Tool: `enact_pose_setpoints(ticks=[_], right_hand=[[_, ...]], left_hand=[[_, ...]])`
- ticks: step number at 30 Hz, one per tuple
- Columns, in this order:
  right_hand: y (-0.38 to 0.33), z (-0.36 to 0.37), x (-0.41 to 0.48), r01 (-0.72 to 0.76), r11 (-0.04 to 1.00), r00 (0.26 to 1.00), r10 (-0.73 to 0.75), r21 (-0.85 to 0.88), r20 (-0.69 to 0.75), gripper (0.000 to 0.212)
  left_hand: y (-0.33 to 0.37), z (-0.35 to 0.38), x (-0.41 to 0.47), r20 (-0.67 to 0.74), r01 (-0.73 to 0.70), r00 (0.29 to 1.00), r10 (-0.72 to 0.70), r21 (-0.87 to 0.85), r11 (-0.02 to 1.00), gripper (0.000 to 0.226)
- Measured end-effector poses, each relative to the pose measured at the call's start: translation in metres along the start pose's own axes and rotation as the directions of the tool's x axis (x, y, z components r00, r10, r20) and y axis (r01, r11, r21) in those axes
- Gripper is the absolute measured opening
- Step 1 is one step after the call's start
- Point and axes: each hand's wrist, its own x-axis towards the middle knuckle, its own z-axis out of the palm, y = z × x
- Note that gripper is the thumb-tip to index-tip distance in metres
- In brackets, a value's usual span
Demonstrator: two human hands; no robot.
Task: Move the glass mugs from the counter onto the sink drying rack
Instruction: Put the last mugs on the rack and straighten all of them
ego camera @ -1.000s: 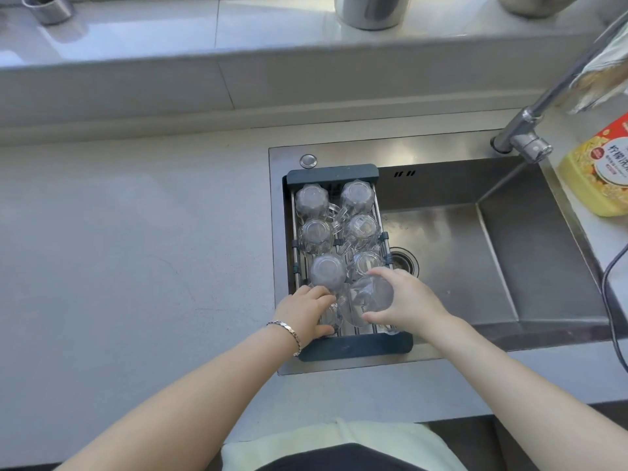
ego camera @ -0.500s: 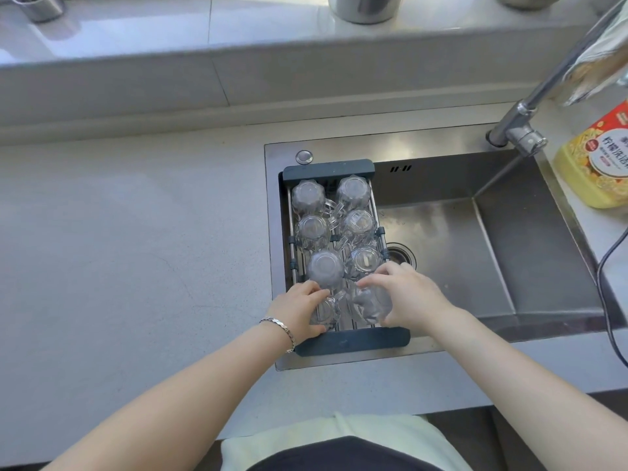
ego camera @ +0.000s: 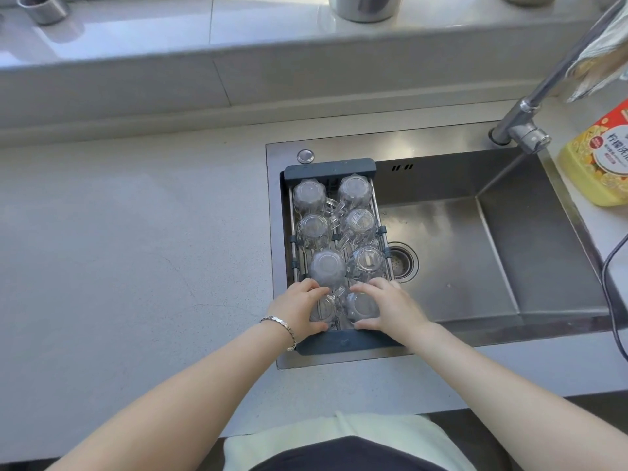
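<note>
A dark grey drying rack (ego camera: 329, 166) spans the left end of the steel sink (ego camera: 543, 253). Several clear glass mugs (ego camera: 328, 266) stand upside down in it in two rows. My left hand (ego camera: 295, 309) wraps a glass mug (ego camera: 323, 309) in the nearest row on the left. My right hand (ego camera: 390, 307) grips the mug beside it (ego camera: 362, 305), also upside down and resting on the rack. The two held mugs stand side by side, partly hidden by my fingers.
The grey counter (ego camera: 119, 249) stretches left of the sink. A faucet (ego camera: 523, 127) and a yellow detergent bottle (ego camera: 598, 158) stand at the right, with a dark cable (ego camera: 611, 294) along the right edge. Steel cups (ego camera: 44, 8) sit on the back ledge.
My right hand has turned its mug from tilted to upside down and lowered it into the nearest row of the rack. My left hand stayed on its mug.
</note>
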Motion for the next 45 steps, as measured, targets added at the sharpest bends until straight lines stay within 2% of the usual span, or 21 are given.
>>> enact_pose_setpoints(ticks=[4, 8, 11, 14, 17, 19, 21, 23, 26, 28, 33, 39, 42, 45], right_hand=[[0.007, -0.012, -0.006, -0.014, 0.99, 1.0, 0.015, 0.14, -0.008, 0.049], [0.013, -0.05, 0.004, -0.015, 0.971, 0.993, 0.042, 0.237, -0.108, 0.027], [0.007, -0.088, 0.031, -0.026, 0.954, 0.979, 0.084, 0.3, -0.184, 0.023], [-0.002, -0.117, 0.072, -0.035, 0.966, 0.948, 0.114, 0.258, -0.297, 0.029], [-0.011, -0.132, 0.113, -0.127, 0.971, 0.93, 0.187, 0.202, -0.316, 0.051], [-0.017, -0.132, 0.137, -0.176, 0.971, 0.949, 0.211, 0.163, -0.236, 0.068], [-0.02, -0.126, 0.157, -0.197, 0.977, 0.97, 0.207, 0.08, -0.131, 0.078], [-0.02, -0.118, 0.17, -0.207, 0.978, 0.974, 0.207, 0.012, -0.093, 0.079], [-0.015, -0.109, 0.177, -0.193, 0.981, 0.966, 0.184, -0.029, -0.181, 0.071], [-0.011, -0.109, 0.177, -0.171, 0.985, 0.963, 0.159, -0.038, -0.219, 0.068], [-0.011, -0.119, 0.16, -0.11, 0.994, 0.947, 0.101, -0.014, -0.306, 0.063], [-0.015, -0.132, 0.124, -0.006, 0.992, 0.897, 0.062, 0.128, -0.439, 0.06], [-0.012, -0.141, 0.112, -0.014, 0.983, 0.888, 0.097, 0.184, -0.449, 0.059], [-0.01, -0.144, 0.108, -0.067, 0.945, 0.867, 0.214, 0.321, -0.449, 0.06]], left_hand=[[0.0, -0.006, 0.001, 0.01, -0.007, 1.0, 0.007, -0.002, 1.0, 0.058], [-0.004, -0.033, 0.011, -0.189, 0.031, 0.98, -0.056, -0.133, 0.991, 0.037], [-0.008, -0.07, 0.036, -0.305, 0.08, 0.941, -0.15, -0.232, 0.969, 0.031], [-0.012, -0.105, 0.069, -0.33, 0.141, 0.915, -0.232, -0.277, 0.95, 0.036], [-0.017, -0.121, 0.1, -0.286, 0.212, 0.92, -0.267, -0.211, 0.954, 0.046], [-0.02, -0.125, 0.116, -0.265, 0.218, 0.934, -0.241, -0.113, 0.969, 0.052], [-0.023, -0.125, 0.131, -0.22, 0.17, 0.963, -0.157, 0.039, 0.985, 0.061], [-0.027, -0.125, 0.143, -0.142, 0.1, 0.987, -0.071, 0.215, 0.972, 0.068], [-0.037, -0.124, 0.156, -0.068, 0.019, 0.998, 0.009, 0.404, 0.915, 0.075], [-0.041, -0.123, 0.16, -0.08, -0.007, 0.995, 0.051, 0.466, 0.885, 0.074], [-0.049, -0.122, 0.159, -0.114, -0.031, 0.99, 0.086, 0.415, 0.909, 0.067], [-0.044, -0.126, 0.151, -0.092, -0.044, 0.993, 0.077, 0.318, 0.947, 0.057], [-0.042, -0.125, 0.152, -0.12, 0.018, 0.993, 0.019, 0.293, 0.956, 0.055], [-0.041, -0.121, 0.151, -0.15, 0.068, 0.988, -0.025, 0.29, 0.955, 0.059]])
